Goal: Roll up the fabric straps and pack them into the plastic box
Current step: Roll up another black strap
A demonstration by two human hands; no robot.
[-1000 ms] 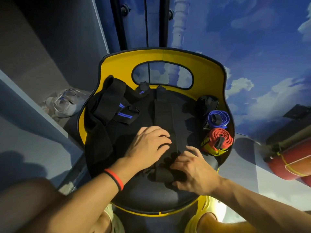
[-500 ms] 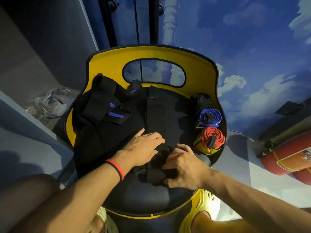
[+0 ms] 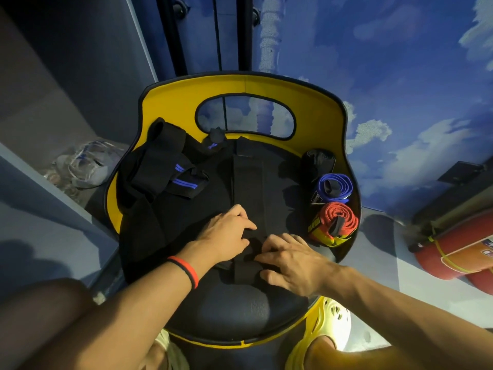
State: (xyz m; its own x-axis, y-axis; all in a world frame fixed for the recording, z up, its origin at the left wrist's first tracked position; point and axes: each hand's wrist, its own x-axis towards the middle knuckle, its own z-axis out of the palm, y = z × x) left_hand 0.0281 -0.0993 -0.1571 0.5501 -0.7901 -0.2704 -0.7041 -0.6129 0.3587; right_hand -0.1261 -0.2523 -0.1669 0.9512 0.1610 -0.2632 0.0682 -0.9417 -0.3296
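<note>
A long black strap (image 3: pixel 248 182) lies flat down the middle of the black seat of a yellow chair (image 3: pixel 173 102). Its near end is bunched into a small fold (image 3: pixel 245 268) between my hands. My left hand (image 3: pixel 229 233) has its fingers curled onto the strap from the left. My right hand (image 3: pixel 290 260) pinches the folded end from the right. A clear plastic box (image 3: pixel 85 166) sits on the floor left of the chair. Rolled blue (image 3: pixel 333 186), red (image 3: pixel 336 222) and black (image 3: pixel 317 161) straps stand at the seat's right edge.
A heap of loose black straps with blue stripes (image 3: pixel 165 169) covers the seat's left side. A red cylinder (image 3: pixel 458 252) lies on the floor at the right. My knees and a pale yellow shoe (image 3: pixel 330 324) are under the chair's front edge.
My left hand went from lying flat over the strap to curling its fingers beside the right hand. Both hands have closed in on the strap's near end, which is now more bunched.
</note>
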